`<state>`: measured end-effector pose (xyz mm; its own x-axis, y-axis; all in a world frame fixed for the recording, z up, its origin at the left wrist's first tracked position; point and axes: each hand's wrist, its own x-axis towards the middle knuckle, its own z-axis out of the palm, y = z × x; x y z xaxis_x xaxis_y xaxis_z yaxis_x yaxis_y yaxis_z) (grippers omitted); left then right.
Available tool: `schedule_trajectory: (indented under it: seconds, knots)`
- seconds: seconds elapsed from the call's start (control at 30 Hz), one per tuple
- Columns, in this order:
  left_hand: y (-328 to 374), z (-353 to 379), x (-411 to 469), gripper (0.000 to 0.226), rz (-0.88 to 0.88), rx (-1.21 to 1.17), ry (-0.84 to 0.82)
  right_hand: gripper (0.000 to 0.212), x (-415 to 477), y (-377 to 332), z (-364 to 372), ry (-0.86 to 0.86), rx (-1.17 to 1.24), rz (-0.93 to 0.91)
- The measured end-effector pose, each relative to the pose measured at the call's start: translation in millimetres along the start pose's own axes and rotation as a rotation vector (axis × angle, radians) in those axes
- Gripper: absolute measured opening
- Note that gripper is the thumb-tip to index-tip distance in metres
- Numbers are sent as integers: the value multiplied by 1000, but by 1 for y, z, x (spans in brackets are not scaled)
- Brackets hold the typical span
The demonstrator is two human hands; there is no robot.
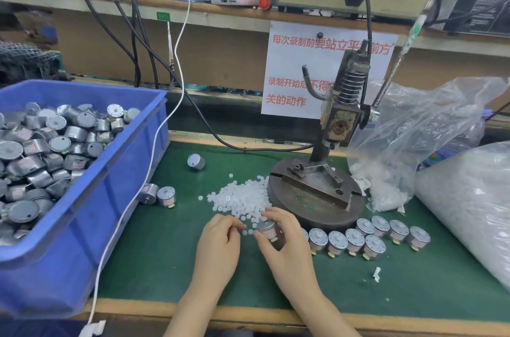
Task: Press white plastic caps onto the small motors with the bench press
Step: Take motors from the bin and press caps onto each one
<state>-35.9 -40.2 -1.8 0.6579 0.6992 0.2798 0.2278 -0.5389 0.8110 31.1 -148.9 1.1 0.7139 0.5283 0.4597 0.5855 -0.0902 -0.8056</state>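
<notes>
Right hand gripped one motor between thumb and fingers, low over the worktop, just in front of the bench press base. Left hand had fingertips drawn together at the near edge of the cap pile (whether a cap was pinched, couldn't tell, too small). Step looked like cap-loading: I'd seat the cap square on the shaft by hand first, then nest the motor in the fixture. Motor was a short silver can with a pinkish label band on its side.
</notes>
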Motion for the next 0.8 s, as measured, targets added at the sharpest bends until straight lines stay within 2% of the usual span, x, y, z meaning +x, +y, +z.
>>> schedule_trajectory:
  seconds: [0.2,0.33,0.47,0.8]
  knots:
    - [0,-1,-1,35,-4,-16,-28,40,24,-9,-19,141,-32,-123]
    - [-2,-1,-1,34,-12,-19,-35,26,65,-4,-54,262,-38,76]
    - [-1,0,0,36,-11,-31,-38,20,90,14,-76,236,-140,174]
    - [-1,-1,-1,34,-10,-24,-38,23,107,40,-76,199,-410,145]
